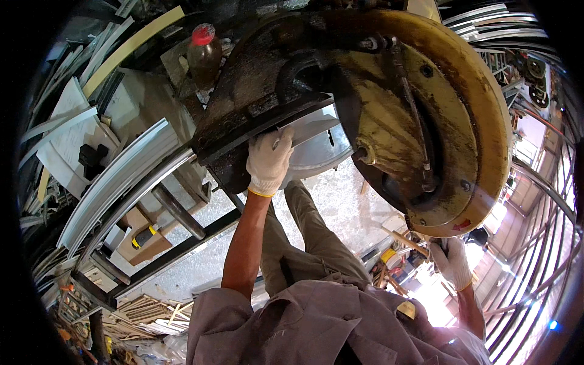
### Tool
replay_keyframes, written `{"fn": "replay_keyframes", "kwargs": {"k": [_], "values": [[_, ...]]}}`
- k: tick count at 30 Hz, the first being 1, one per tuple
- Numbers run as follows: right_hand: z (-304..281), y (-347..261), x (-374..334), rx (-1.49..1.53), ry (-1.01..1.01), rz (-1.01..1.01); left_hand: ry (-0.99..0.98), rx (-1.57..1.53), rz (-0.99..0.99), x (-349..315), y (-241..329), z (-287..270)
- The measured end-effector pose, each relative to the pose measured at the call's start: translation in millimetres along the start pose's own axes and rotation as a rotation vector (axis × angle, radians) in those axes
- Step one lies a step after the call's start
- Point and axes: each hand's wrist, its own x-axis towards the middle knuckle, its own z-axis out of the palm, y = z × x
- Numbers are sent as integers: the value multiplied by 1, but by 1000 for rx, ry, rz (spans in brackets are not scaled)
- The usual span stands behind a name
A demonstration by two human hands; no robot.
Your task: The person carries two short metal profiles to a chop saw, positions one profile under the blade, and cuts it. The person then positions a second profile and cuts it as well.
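The big saw point(426, 121) fills the upper right in front of you, its round, grimy yellow cover tilted above a round metal plate point(316, 159). To your left runs a roller stand point(179, 213), with a bundle of long, pale strips point(115, 182) lying along its far side. Your gloved left hand point(267, 161) is at the saw's dark bar, its fingers curled in on the near end of a grey metal strip point(309, 130); that strip lies over the plate, pointing toward the cover. Your gloved right hand point(451, 263) is well apart, below the cover's lower edge, fingers closed around the handle point(439, 244). Beyond the bar stands a dark bottle point(205, 59) with a red cap. Smallest is a yellow-and-black object point(145, 236) beneath the rollers.
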Motion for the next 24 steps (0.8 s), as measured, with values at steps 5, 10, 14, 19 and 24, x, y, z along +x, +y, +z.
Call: {"fn": "replay_keyframes", "kwargs": {"k": [5, 10, 14, 19, 24], "values": [[2, 2, -1, 25, 9, -27, -30, 10, 12, -1, -4, 1], [0, 2, -1, 26, -8, -39, -10, -7, 7, 0, -1, 1], [5, 10, 0, 22, 54, -117, 14, -2, -1, 2, 0, 1], [-1, 10, 1, -10, -6, -52, -29, 23, -10, 2, 0, 1], [2, 10, 2, -20, 9, -63, -12, 21, -8, 2, 1, -1]]}}
